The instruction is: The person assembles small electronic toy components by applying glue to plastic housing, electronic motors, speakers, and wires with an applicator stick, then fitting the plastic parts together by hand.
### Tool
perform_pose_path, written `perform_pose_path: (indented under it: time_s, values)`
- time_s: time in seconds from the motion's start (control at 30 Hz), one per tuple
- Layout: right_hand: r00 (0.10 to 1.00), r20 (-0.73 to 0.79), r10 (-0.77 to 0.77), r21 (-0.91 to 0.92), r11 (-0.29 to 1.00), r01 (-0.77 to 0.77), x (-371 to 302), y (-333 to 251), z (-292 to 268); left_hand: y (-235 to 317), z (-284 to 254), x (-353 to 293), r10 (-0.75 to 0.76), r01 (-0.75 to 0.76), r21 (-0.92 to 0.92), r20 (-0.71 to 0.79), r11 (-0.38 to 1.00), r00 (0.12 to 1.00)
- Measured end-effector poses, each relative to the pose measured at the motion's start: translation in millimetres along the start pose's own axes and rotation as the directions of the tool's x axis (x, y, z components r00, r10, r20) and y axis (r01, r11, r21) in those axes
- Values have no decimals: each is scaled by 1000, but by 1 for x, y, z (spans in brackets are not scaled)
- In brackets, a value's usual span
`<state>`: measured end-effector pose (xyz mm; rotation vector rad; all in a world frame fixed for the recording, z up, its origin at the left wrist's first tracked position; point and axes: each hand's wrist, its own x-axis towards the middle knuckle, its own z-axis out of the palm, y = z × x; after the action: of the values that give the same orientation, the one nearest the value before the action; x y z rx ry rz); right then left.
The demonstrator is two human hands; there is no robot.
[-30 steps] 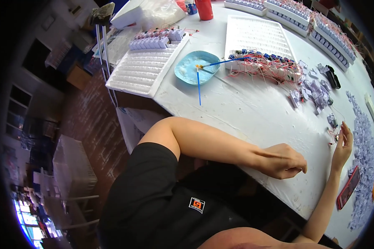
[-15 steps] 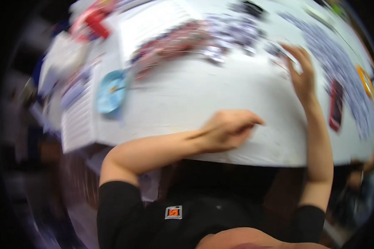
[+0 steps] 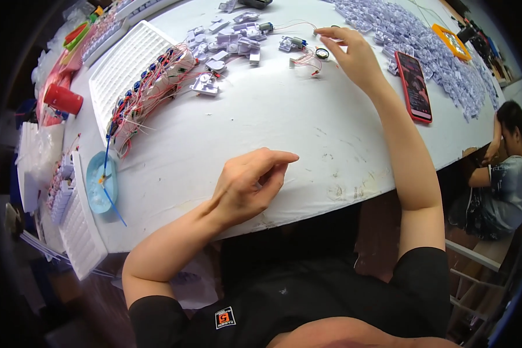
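Observation:
Low over the table's near side, my left hand (image 3: 252,184) is curled, its index finger stretched forward; nothing shows in it. My right hand (image 3: 354,58) reaches to the far middle. Its thumb and index finger pinch the end of thin red wires (image 3: 293,23). These wires run left to a small motor (image 3: 266,26) in a grey-white plastic housing. Just left of that hand lie another small motor unit (image 3: 293,43) with wires and a round black-rimmed part (image 3: 322,54). More loose plastic housings (image 3: 206,84) lie in a cluster further left.
A white ridged tray (image 3: 127,55) has a row of wired parts (image 3: 151,87) along its edge. A light-blue dish (image 3: 111,191) holds blue sticks. To the right are a red-edged phone (image 3: 413,87), a broad heap of plastic pieces (image 3: 435,64), an orange tape roll (image 3: 450,42) and a seated person (image 3: 507,180).
My view has turned, so tray, dish and phone appear in different places. The blur has cleared. My right hand now has wires at its fingertips; the left stays curled near the table edge.

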<state>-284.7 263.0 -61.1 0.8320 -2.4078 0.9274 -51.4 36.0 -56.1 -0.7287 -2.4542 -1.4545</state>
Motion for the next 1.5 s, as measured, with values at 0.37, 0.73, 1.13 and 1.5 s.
perform_pose_path:
  time_s: [0.37, 0.73, 1.13, 1.5]
  values:
    - [961, 224, -163, -93, 978, 187, 8, -26, 31, -2, 0, 2, -42, 41, -35, -31, 999, 999]
    - [704, 464, -538, 352, 841, 411, -69, -169, 19, 59, -69, -68, 356, -236, 377, -290, 896, 888]
    - [724, 347, -596, 256, 803, 538, -89, -217, 32, 11, -169, -192, -17, 441, 848, -457, 295, 889]
    - [933, 202, -296, 303, 925, 228, -119, -225, 34, 69, -186, -161, 267, 75, 453, -643, 889, 717]
